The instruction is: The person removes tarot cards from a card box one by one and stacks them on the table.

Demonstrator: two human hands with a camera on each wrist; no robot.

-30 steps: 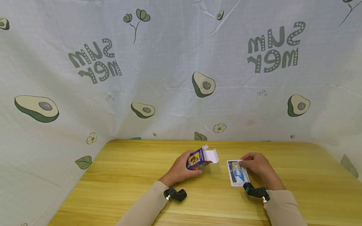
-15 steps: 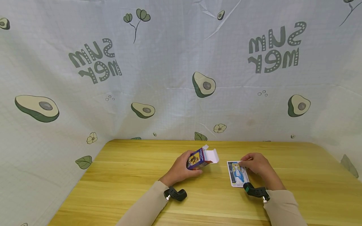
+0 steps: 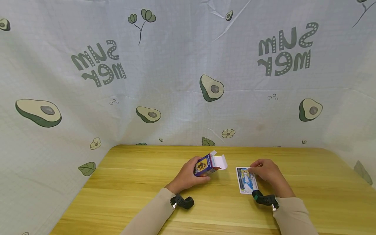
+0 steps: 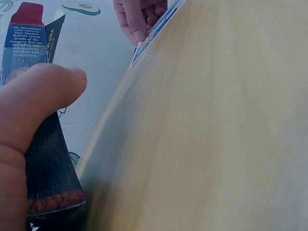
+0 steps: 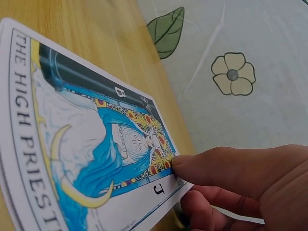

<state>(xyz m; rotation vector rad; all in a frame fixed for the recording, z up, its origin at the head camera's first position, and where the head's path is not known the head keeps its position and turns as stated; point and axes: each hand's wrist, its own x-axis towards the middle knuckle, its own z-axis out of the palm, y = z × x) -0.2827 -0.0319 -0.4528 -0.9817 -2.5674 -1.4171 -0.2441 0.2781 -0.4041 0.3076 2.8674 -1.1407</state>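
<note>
While a blue card box (image 3: 202, 165) with its flaps (image 3: 219, 162) open is grasped in the curled fingers of the left hand (image 3: 186, 176) over the wooden table (image 3: 132, 176), a picture card (image 3: 246, 180), held face up to the right of the box, is pinched at its far right corner between thumb and fingers of the right hand (image 3: 268, 170).
</note>
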